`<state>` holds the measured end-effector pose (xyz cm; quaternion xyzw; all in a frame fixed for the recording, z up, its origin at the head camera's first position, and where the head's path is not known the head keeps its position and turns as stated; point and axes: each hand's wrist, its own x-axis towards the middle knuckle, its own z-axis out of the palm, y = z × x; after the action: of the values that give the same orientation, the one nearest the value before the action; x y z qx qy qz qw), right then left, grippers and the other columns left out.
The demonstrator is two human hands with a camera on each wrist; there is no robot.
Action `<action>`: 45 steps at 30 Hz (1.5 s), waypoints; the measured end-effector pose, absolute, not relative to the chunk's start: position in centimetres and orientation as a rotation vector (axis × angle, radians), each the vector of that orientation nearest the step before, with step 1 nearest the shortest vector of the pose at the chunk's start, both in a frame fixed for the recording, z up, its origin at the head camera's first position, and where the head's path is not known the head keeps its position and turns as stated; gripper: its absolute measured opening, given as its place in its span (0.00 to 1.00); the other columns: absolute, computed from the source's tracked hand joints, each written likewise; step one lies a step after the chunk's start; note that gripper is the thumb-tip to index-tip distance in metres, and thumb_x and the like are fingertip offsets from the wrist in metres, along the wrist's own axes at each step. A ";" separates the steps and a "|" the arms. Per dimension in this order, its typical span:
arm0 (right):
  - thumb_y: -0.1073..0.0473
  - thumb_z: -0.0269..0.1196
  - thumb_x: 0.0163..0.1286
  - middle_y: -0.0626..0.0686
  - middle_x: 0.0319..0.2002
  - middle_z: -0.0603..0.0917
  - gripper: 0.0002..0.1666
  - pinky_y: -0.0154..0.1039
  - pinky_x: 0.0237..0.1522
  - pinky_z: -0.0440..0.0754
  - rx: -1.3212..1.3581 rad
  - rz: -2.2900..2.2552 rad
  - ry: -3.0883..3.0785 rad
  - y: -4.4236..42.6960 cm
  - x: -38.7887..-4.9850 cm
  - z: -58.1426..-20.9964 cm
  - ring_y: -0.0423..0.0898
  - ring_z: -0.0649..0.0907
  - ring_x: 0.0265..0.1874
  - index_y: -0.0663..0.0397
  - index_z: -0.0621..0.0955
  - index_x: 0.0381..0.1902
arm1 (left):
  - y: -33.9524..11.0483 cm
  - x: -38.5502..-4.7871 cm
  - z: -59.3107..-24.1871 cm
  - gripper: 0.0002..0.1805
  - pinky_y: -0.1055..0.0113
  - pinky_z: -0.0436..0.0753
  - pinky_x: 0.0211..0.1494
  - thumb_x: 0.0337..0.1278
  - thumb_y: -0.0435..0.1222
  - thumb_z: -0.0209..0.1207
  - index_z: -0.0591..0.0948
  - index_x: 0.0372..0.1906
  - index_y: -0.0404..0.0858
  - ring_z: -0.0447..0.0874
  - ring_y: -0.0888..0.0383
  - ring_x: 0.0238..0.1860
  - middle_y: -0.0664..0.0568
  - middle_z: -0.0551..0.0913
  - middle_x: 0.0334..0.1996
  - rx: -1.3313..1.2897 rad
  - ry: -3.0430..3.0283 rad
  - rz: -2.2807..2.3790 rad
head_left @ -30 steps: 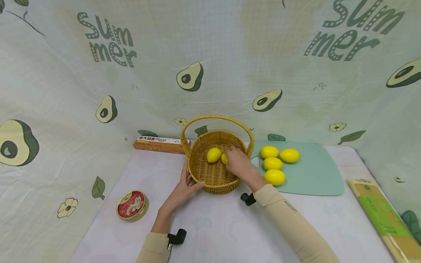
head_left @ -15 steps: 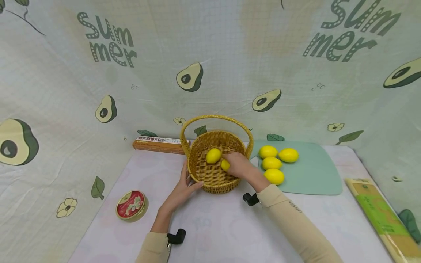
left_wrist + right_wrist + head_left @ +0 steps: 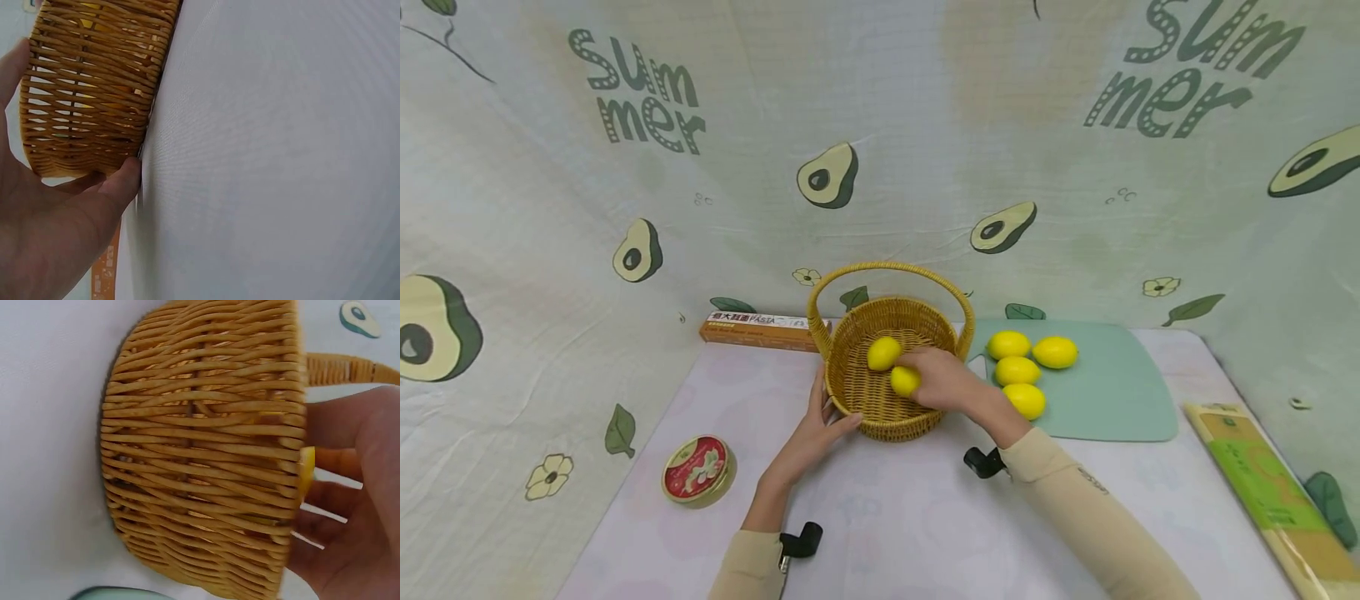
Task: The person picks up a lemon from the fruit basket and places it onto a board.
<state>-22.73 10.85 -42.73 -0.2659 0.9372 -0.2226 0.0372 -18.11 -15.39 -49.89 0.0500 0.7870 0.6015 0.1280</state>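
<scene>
A round wicker basket (image 3: pixel 895 430) with a tall handle stands at the middle of the table. My left hand (image 3: pixel 815 439) grips its left front side, the thumb near the rim; in the left wrist view, fingers and thumb span the woven wall (image 3: pixel 94 94). Inside the basket my right hand (image 3: pixel 946 381) holds a lemon (image 3: pixel 905 382), with its fingertips mostly hidden. A second lemon (image 3: pixel 883 353) lies on the basket floor just behind it. In the right wrist view, a sliver of yellow lemon (image 3: pixel 307 470) shows between the basket rim and the fingers.
Several lemons (image 3: pixel 1017 371) lie on a pale green cutting board (image 3: pixel 1112 400) right of the basket. A pasta box (image 3: pixel 760 332) is at the back left, a round red-topped tin (image 3: pixel 696 469) at the left. A long green-and-tan packet (image 3: pixel 1262 483) lies at the right edge.
My right hand has shifted the lemon slightly toward the front of the basket, and more of that lemon shows. The left hand stays on the basket's side.
</scene>
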 end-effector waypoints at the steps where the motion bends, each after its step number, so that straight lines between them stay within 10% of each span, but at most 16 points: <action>1: 0.62 0.65 0.60 0.52 0.61 0.82 0.30 0.50 0.64 0.77 -0.830 -0.698 2.864 10.9 -22.6 -42.5 0.50 0.78 0.62 0.53 0.80 0.63 | -15.4 -18.1 -49.9 0.60 0.41 0.58 0.78 0.58 0.51 0.67 0.30 0.75 0.74 0.47 0.41 0.80 0.47 0.41 0.81 0.147 2.289 1.751; 23: 0.68 0.65 0.51 0.48 0.60 0.82 0.35 0.49 0.59 0.80 -1.021 -0.723 2.762 15.2 -20.4 -38.9 0.49 0.79 0.61 0.44 0.82 0.59 | -15.3 -18.1 -50.0 0.60 0.41 0.57 0.78 0.58 0.51 0.67 0.30 0.75 0.73 0.47 0.40 0.80 0.48 0.41 0.81 0.192 2.297 1.766; 35: 0.71 0.64 0.49 0.41 0.47 0.84 0.31 0.40 0.46 0.78 -1.067 -0.650 2.788 17.7 -19.7 -38.1 0.40 0.79 0.42 0.41 0.86 0.51 | -15.6 -18.4 -50.4 0.59 0.42 0.60 0.77 0.58 0.52 0.67 0.30 0.71 0.81 0.48 0.40 0.79 0.49 0.41 0.81 0.169 2.310 1.749; 45: 0.77 0.58 0.47 0.44 0.52 0.85 0.36 0.43 0.50 0.80 -0.971 -0.606 2.813 20.2 -19.6 -38.9 0.43 0.81 0.49 0.46 0.86 0.54 | -15.6 -18.3 -50.2 0.59 0.43 0.62 0.76 0.58 0.51 0.67 0.30 0.71 0.81 0.49 0.41 0.79 0.49 0.41 0.81 0.181 2.312 1.739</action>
<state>-19.57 20.20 -38.86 -0.3194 0.9249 -0.1994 0.0522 -18.29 -15.55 -50.19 0.0620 0.7917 0.5955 0.1212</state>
